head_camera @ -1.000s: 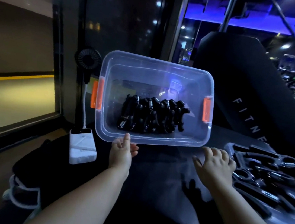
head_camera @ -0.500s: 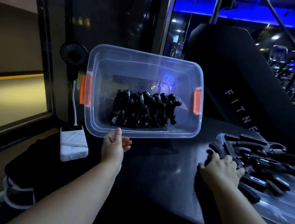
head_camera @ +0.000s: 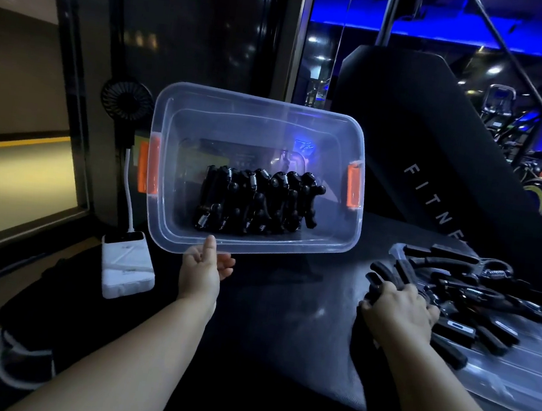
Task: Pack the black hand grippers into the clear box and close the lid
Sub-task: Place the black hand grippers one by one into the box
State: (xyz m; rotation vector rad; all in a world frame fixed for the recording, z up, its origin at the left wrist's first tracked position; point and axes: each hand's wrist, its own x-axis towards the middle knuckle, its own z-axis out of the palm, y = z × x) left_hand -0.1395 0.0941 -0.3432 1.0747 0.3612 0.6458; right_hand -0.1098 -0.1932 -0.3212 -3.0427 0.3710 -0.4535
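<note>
Straight in front of you, your left hand [head_camera: 201, 271] grips the near rim of the clear box [head_camera: 257, 102], thumb on top. The box is tipped so that its opening faces you, with a row of black hand grippers [head_camera: 256, 203] inside. To the right, your right hand [head_camera: 399, 308] curls its fingers round one loose gripper [head_camera: 385, 274] at the edge of the pile [head_camera: 488, 297] on the clear lid [head_camera: 496, 376].

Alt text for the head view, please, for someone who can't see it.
The left hand holds a clear box tilted toward the camera by its near rim, a row of black hand grippers inside. The right hand grips one of the loose grippers piled on a clear lid.
</note>
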